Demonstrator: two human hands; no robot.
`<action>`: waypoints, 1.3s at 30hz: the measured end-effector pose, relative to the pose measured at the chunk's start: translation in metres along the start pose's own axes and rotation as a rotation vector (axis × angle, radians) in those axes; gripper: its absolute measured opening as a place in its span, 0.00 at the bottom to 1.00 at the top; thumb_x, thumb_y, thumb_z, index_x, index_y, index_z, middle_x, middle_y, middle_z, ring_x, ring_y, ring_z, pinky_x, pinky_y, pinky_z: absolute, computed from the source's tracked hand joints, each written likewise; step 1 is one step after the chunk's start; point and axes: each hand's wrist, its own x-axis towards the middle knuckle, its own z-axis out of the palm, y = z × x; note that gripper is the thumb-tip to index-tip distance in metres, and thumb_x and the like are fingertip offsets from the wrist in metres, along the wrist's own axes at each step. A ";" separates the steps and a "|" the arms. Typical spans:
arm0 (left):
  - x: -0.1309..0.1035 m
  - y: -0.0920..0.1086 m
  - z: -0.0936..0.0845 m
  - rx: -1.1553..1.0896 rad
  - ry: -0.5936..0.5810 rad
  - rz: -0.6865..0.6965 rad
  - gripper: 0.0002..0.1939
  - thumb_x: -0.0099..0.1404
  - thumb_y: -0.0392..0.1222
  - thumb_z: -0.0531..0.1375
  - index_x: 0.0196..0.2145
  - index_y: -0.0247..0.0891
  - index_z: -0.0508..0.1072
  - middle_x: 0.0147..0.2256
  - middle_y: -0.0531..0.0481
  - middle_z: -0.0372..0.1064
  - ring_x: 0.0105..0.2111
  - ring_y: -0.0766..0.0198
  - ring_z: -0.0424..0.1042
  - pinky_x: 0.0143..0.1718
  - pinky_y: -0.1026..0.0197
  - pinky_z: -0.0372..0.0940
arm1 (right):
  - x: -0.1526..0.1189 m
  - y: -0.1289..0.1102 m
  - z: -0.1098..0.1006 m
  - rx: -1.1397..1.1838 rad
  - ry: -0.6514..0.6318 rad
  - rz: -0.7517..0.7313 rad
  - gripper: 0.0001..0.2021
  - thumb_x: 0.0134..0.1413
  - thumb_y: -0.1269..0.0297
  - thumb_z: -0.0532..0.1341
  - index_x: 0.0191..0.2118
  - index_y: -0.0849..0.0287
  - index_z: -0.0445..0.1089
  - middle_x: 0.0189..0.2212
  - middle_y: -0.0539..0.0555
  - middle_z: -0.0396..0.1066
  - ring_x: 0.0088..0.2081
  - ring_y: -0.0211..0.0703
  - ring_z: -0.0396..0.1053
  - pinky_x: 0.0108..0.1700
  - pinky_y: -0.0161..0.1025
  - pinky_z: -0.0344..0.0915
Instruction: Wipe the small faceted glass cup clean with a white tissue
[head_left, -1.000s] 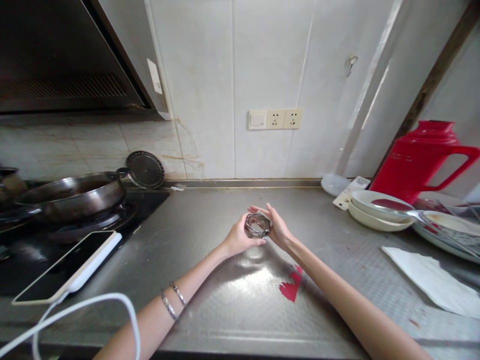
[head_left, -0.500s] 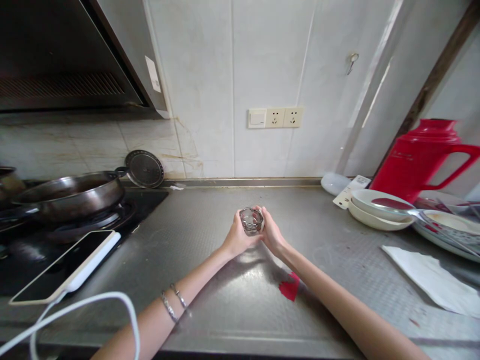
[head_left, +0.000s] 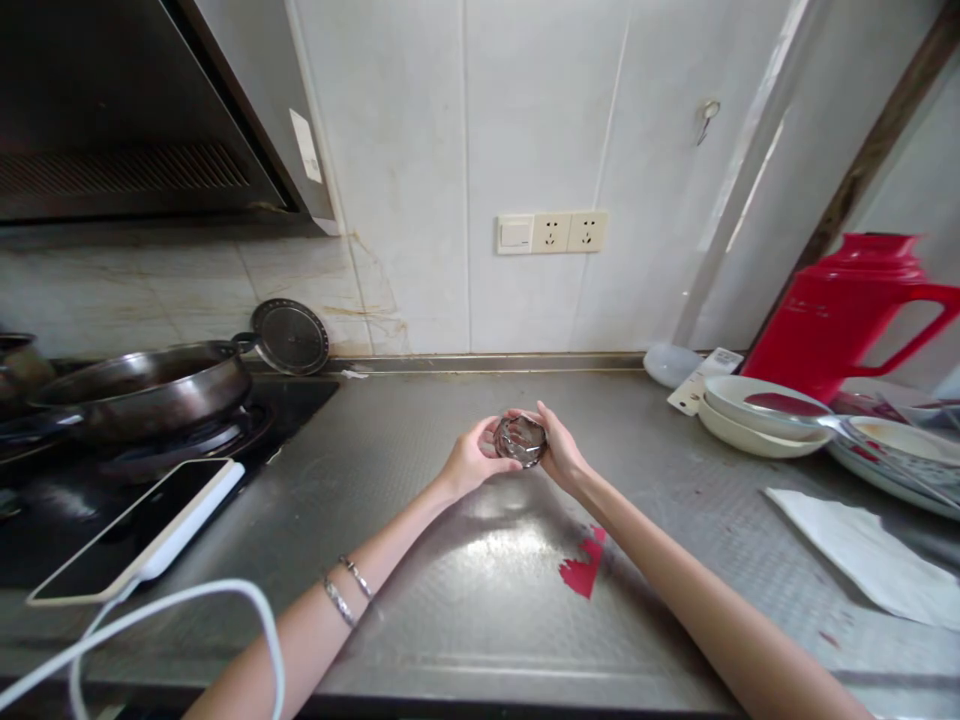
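A small smoky see-through cup [head_left: 520, 441], apparently glass with a wavy rim, is held above the steel counter [head_left: 405, 430]. My left hand [head_left: 474, 462] curves round its left side, the thumb lying along the near side. At the right of the cup my right hand [head_left: 562, 450] presses palm and fingers to it, closed around that side. The cup's lower part is hidden by the hands. Under the arms, a torn red patch [head_left: 583, 566] shows on the counter.
On the left, a pan [head_left: 150, 395] sits on the black stove, with a lid [head_left: 290, 336] behind. A phone [head_left: 135, 530] with a white cable [head_left: 259, 600] lies nearby. Stacked bowls [head_left: 757, 420], a red thermos [head_left: 832, 320] and a white paper [head_left: 862, 555] are on the right.
The cup has shifted slightly right and tilted or turned in my hands. My left hand has loosened a little, its fingers and thumb now further apart. My right hand has moved right with the cup.
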 end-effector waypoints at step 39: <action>-0.007 -0.005 0.017 -0.196 -0.079 0.038 0.43 0.42 0.36 0.73 0.56 0.34 0.61 0.57 0.34 0.60 0.54 0.49 0.67 0.57 0.47 0.61 | 0.005 0.008 -0.007 -0.054 0.076 0.002 0.22 0.55 0.47 0.53 0.35 0.59 0.76 0.32 0.57 0.79 0.41 0.51 0.75 0.44 0.43 0.70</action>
